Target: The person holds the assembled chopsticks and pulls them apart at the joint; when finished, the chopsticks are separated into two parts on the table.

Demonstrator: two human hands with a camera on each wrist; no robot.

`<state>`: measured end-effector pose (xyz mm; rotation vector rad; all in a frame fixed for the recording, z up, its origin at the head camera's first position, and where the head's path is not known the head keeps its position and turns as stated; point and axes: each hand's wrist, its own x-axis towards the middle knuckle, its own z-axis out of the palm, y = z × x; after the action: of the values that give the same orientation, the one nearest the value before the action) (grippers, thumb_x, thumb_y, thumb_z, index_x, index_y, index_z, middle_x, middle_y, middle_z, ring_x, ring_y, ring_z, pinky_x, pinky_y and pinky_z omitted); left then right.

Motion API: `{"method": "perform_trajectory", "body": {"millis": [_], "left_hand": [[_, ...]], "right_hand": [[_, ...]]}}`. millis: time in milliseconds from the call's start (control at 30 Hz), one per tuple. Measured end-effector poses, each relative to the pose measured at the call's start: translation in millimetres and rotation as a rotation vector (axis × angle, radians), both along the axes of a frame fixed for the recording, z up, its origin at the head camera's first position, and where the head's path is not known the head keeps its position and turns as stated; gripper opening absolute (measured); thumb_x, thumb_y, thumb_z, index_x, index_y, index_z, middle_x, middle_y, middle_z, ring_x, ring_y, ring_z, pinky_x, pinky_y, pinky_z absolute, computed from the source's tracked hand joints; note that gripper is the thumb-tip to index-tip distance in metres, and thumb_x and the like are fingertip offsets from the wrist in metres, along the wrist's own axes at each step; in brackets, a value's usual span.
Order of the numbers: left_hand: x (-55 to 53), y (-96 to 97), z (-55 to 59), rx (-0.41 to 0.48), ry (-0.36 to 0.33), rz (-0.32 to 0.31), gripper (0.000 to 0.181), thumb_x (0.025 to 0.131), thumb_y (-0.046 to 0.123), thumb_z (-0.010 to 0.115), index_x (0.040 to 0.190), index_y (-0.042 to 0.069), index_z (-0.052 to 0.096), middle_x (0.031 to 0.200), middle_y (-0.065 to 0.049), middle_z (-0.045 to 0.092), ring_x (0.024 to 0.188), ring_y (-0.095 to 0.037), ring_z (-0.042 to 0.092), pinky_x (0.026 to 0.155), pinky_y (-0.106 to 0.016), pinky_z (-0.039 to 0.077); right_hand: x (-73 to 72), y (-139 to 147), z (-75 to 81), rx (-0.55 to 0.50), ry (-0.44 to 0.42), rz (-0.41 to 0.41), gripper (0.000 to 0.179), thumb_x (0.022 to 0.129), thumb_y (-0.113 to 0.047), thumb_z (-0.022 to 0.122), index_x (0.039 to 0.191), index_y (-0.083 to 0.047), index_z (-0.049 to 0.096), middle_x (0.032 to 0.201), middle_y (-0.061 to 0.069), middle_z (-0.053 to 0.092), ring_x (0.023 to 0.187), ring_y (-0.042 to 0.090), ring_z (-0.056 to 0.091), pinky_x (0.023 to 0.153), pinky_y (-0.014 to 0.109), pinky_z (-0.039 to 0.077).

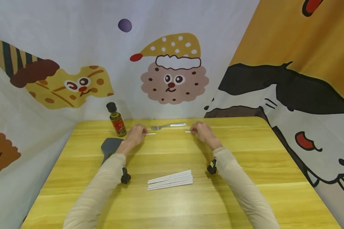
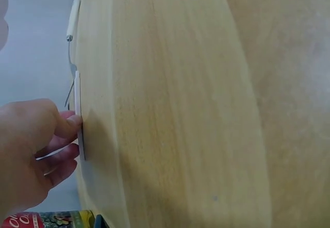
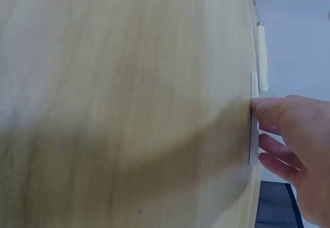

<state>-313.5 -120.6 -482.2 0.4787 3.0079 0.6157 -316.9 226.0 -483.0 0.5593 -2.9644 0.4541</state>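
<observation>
My left hand (image 1: pixel 135 135) is at the back of the table, its thumb and fingers pinching a short white stick (image 2: pixel 78 91). Across from it, my right hand (image 1: pixel 203 131) holds a second short white stick (image 3: pixel 254 86) between thumb and fingertips. The inner ends of both sticks point toward each other with a wide gap between them. Just behind that gap lies a fork (image 1: pixel 177 125) with a white handle, tines to the left. Nearer the front, several long white sticks (image 1: pixel 172 180) lie side by side in a slightly fanned bundle.
An oil bottle (image 1: pixel 119 124) with a black cap stands left of my left hand. The grey spatula (image 1: pixel 111 145) lies partly under my left forearm. A cartoon-printed curtain (image 1: pixel 172 19) hangs behind the wooden table (image 1: pixel 246 190).
</observation>
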Motion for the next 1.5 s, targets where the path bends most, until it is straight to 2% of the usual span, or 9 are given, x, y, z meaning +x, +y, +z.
{"method": "perform_trajectory", "body": {"millis": [233,400,600,767,867,1033,1200,1367,1500], "left_hand": [[11.0,-8.2,0.8,0.032,0.008,0.003,0.019,0.098,0.009,0.064,0.115,0.004,0.068,0.112,-0.016,0.065,0.102,-0.032,0.065,0.085,-0.045,0.056],[24.4,-10.6,16.0,0.049,0.063,-0.025,0.023,0.096,0.009,0.066,0.119,0.002,0.067,0.113,-0.018,0.065,0.102,-0.033,0.064,0.084,-0.046,0.056],[48.8,-7.5,36.0,0.030,0.052,-0.121,0.020,0.096,0.011,0.068,0.114,0.004,0.070,0.106,-0.014,0.065,0.097,-0.029,0.063,0.081,-0.043,0.055],[75.0,-4.5,42.8,0.026,0.039,-0.185,0.018,0.096,0.013,0.070,0.111,0.004,0.070,0.103,-0.012,0.064,0.092,-0.027,0.063,0.077,-0.041,0.055],[90.7,-1.9,42.8,0.029,0.023,-0.209,0.017,0.095,0.013,0.071,0.109,0.004,0.070,0.101,-0.010,0.063,0.090,-0.025,0.062,0.076,-0.039,0.054],[115.6,5.8,41.2,0.046,-0.046,-0.224,0.018,0.096,0.014,0.070,0.111,0.005,0.069,0.101,-0.008,0.062,0.091,-0.022,0.061,0.078,-0.037,0.054],[137.5,12.1,39.4,0.084,-0.098,-0.251,0.016,0.097,0.012,0.069,0.111,0.004,0.068,0.101,-0.007,0.062,0.091,-0.020,0.061,0.079,-0.036,0.054],[150.1,13.4,31.9,0.111,-0.156,-0.292,0.016,0.098,0.012,0.066,0.112,0.004,0.068,0.097,-0.004,0.061,0.087,-0.015,0.058,0.074,-0.032,0.053],[153.9,15.1,22.5,0.115,-0.154,-0.338,0.013,0.098,0.012,0.066,0.108,0.004,0.069,0.091,-0.001,0.061,0.080,-0.012,0.054,0.068,-0.027,0.049]], "right_hand": [[8.0,-2.5,-0.6,-0.017,0.045,0.018,0.013,0.091,-0.014,0.076,0.103,-0.008,0.077,0.104,0.011,0.073,0.095,0.030,0.068,0.085,0.044,0.058],[22.0,-8.9,11.3,-0.065,0.078,0.050,0.019,0.089,-0.010,0.078,0.107,-0.006,0.076,0.109,0.013,0.074,0.102,0.035,0.068,0.091,0.048,0.057],[48.3,-22.6,27.5,-0.092,0.134,0.144,0.023,0.086,-0.009,0.080,0.109,-0.004,0.076,0.111,0.013,0.074,0.104,0.034,0.069,0.091,0.048,0.057],[77.3,-32.4,31.6,-0.093,0.128,0.197,0.024,0.086,-0.010,0.081,0.109,-0.005,0.075,0.113,0.013,0.073,0.105,0.033,0.069,0.090,0.047,0.058],[95.3,-37.2,32.1,-0.078,0.087,0.226,0.025,0.087,-0.011,0.079,0.111,-0.006,0.074,0.113,0.013,0.071,0.105,0.031,0.068,0.090,0.046,0.059],[123.3,-42.7,31.1,-0.076,-0.002,0.265,0.025,0.090,-0.012,0.077,0.114,-0.007,0.073,0.116,0.009,0.070,0.107,0.028,0.067,0.092,0.044,0.058],[145.3,-45.4,22.7,-0.095,-0.060,0.329,0.022,0.091,-0.016,0.077,0.111,-0.010,0.074,0.111,0.004,0.071,0.100,0.022,0.068,0.086,0.038,0.059],[153.5,-48.8,12.7,-0.160,-0.088,0.361,0.021,0.087,-0.012,0.080,0.107,-0.008,0.075,0.104,0.005,0.071,0.088,0.018,0.068,0.077,0.031,0.060],[154.4,-50.5,8.8,-0.207,-0.105,0.356,0.020,0.084,-0.008,0.081,0.103,-0.005,0.075,0.098,0.006,0.070,0.082,0.018,0.068,0.072,0.029,0.059]]}}
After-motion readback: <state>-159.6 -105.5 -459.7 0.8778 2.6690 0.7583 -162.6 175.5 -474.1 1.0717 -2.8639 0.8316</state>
